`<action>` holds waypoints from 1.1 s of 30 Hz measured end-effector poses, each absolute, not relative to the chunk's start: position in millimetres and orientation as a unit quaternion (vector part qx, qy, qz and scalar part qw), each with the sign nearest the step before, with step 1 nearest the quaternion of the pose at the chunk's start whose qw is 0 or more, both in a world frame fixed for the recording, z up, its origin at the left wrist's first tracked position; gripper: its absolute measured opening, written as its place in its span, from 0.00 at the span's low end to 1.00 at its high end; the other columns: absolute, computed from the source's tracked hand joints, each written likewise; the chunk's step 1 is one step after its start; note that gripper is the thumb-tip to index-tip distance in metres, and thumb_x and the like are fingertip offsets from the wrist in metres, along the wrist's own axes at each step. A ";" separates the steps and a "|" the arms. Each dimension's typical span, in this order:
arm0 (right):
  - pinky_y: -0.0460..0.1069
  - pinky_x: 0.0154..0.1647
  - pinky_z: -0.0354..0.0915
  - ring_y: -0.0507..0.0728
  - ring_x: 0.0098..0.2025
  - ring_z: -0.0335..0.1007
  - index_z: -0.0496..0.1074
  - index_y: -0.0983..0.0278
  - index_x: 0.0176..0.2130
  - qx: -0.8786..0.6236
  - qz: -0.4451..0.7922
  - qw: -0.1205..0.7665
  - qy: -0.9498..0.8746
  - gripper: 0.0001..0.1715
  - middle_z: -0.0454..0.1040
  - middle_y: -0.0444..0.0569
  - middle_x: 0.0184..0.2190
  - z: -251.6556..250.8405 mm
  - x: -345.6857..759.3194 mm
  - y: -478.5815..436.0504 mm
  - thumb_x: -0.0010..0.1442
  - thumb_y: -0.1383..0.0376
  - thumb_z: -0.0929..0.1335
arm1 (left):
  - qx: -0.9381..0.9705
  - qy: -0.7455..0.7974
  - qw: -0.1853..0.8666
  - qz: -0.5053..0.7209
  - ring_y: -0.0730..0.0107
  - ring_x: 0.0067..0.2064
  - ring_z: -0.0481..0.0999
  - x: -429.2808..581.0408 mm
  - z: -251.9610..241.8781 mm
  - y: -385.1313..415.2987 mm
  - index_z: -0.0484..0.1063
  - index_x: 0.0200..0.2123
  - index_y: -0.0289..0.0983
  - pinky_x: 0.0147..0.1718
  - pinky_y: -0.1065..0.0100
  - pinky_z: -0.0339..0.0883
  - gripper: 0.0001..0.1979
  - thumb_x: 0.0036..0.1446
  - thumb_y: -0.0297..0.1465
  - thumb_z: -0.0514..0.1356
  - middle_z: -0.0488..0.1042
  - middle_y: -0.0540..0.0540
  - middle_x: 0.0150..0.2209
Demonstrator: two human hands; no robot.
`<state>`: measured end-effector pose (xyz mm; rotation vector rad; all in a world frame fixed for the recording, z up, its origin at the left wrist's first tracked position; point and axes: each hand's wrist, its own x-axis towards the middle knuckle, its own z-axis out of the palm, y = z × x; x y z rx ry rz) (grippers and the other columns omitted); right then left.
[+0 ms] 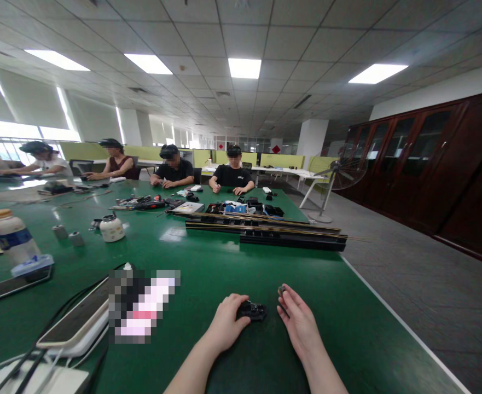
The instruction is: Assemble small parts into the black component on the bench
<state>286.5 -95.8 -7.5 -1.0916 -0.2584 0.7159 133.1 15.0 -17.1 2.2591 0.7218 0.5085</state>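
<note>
My left hand [227,322] rests on the green table [208,262] near its front edge, fingers curled round the left end of a small black part [252,311]. My right hand [297,322] lies just right of that part, palm down, with its fingertips pinched on a tiny dark piece [281,289]. The two hands are a few centimetres apart.
Long black rails [265,230] lie across the table's middle. A white bottle [11,236], a white jar [111,228], a phone on a white box [74,324] and cables sit at the left. Several people work at the far end. A floor fan [339,175] and dark cabinets [429,164] stand right.
</note>
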 end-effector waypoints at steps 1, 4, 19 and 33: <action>0.49 0.34 0.67 0.56 0.35 0.71 0.74 0.58 0.35 -0.512 0.331 0.783 -0.124 0.21 0.77 0.45 0.34 -7.6 285.6 -95.5 0.38 0.57 0.74 | 0.872 0.278 0.351 0.197 0.61 0.49 0.66 133.1 -17.3 15.1 0.67 0.49 0.38 0.50 0.66 0.57 0.22 0.47 0.27 0.57 0.69 0.45 0.47; 0.50 0.36 0.67 0.57 0.37 0.71 0.74 0.58 0.36 -0.534 0.324 0.768 -0.143 0.22 0.77 0.46 0.36 -8.3 283.3 -94.2 0.38 0.55 0.74 | 0.872 0.275 0.350 0.202 0.61 0.49 0.66 133.2 -19.2 15.7 0.67 0.49 0.38 0.50 0.67 0.56 0.22 0.47 0.28 0.57 0.69 0.45 0.47; 0.57 0.52 0.57 0.63 0.46 0.66 0.77 0.55 0.31 -0.679 0.180 0.549 -0.453 0.09 0.75 0.48 0.38 -12.2 270.3 -92.8 0.46 0.62 0.70 | 0.876 0.272 0.340 0.205 0.62 0.48 0.66 133.2 -21.6 16.0 0.66 0.48 0.37 0.49 0.66 0.58 0.21 0.48 0.28 0.57 0.69 0.44 0.46; 0.54 0.56 0.55 0.59 0.52 0.63 0.68 0.60 0.47 -0.728 0.188 0.429 -0.501 0.27 0.70 0.49 0.48 -15.0 270.1 -93.9 0.44 0.69 0.66 | 0.879 0.276 0.333 0.201 0.63 0.50 0.66 133.0 -23.9 15.3 0.66 0.49 0.37 0.51 0.67 0.57 0.22 0.48 0.26 0.55 0.68 0.44 0.48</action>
